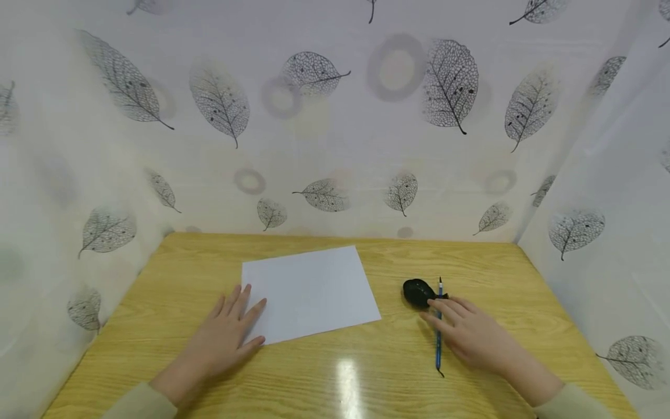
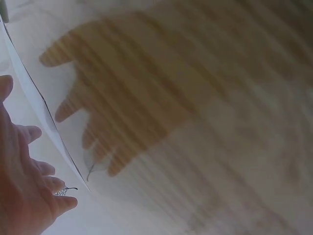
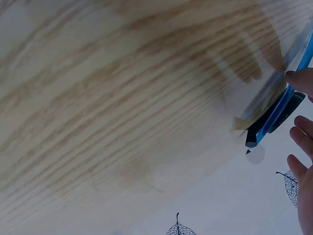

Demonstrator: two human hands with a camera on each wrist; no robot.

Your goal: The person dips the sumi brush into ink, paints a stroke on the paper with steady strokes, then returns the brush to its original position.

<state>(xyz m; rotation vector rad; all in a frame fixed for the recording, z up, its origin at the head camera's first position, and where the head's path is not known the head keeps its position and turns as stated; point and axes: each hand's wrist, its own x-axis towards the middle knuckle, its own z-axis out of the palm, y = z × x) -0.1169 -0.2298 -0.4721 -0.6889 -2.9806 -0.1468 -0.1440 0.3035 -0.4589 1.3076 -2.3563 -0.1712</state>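
A white sheet of paper lies slightly turned on the table. My left hand rests at its left edge, fingers spread, fingertips over the paper. In the left wrist view the same hand shows beside the paper's edge. A slim blue brush, with a dark pointed tip and a black loop at its near end, leans across a black leaf-shaped dish. Over both reaches my right hand, its fingers loosely extended across the brush. In the right wrist view the thumb overlaps the brush, apart from the other fingers.
The wood-grain table is glossy and mirrors the hands in the wrist views. White sheeting printed with dark leaves stands along its back and both sides.
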